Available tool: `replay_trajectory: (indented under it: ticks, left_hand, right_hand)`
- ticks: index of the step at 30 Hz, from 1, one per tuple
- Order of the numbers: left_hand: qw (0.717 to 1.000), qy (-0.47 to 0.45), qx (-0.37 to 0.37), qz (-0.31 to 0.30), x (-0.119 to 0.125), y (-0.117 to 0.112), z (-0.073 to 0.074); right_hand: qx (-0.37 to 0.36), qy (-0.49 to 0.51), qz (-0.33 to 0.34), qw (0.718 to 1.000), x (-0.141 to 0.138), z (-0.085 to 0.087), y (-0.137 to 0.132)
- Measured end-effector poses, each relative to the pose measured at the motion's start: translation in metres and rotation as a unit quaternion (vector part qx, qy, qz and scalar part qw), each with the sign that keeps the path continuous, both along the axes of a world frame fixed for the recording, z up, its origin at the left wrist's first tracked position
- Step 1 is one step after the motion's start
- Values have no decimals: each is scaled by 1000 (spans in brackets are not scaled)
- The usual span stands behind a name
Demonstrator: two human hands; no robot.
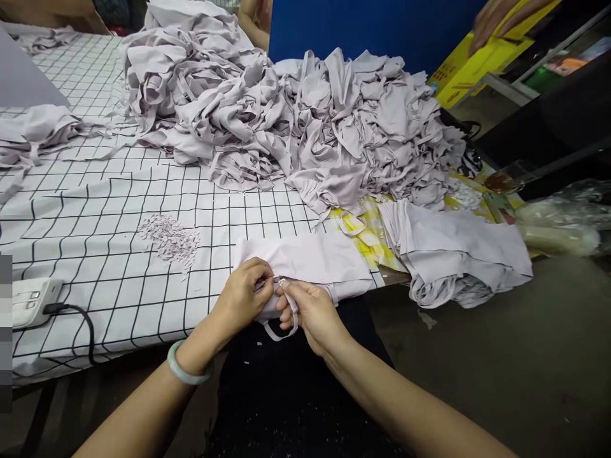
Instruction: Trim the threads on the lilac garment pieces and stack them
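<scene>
A pale lilac fabric piece (305, 257) with a thin strap (281, 334) lies folded at the table's front edge. My left hand (243, 291) is closed in a pinch at the fabric's near edge, a pale bangle (188, 366) on its wrist. Beside it, my right hand (310, 312) pinches the strap between thumb and finger, and the strap loops down below the fingers. A small white bit shows at the right fingertips, too small to name. The two hands almost touch.
A large heap of lilac fabric pieces (248, 108) covers the back of the grid-patterned tablecloth (109, 229). Small fabric snippets (172, 240) lie left. A stack of lilac pieces (463, 248) overhangs the right edge. A white device (33, 302) has a black cable. Another person's hand (491, 22) holds yellow material.
</scene>
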State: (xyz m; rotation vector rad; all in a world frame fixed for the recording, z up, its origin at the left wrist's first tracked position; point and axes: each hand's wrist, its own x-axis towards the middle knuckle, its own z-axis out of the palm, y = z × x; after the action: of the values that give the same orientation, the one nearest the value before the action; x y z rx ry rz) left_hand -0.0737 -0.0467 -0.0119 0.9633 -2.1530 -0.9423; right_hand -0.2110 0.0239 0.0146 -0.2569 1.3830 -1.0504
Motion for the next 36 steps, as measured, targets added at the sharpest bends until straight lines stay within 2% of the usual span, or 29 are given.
replay_trajectory:
  ticks: [4,12,36]
  left_hand:
    - [1000,5,31,3,-1,0,4]
    - [999,-2,39,8,-2,0,0]
    - [998,11,62,3,-2,1,2]
  right_hand:
    - [10,10,-15,1000,0,2,-9]
    - [-3,4,-31,1000,3,-2,-9]
    - [2,25,5,1000,1,-1,-12]
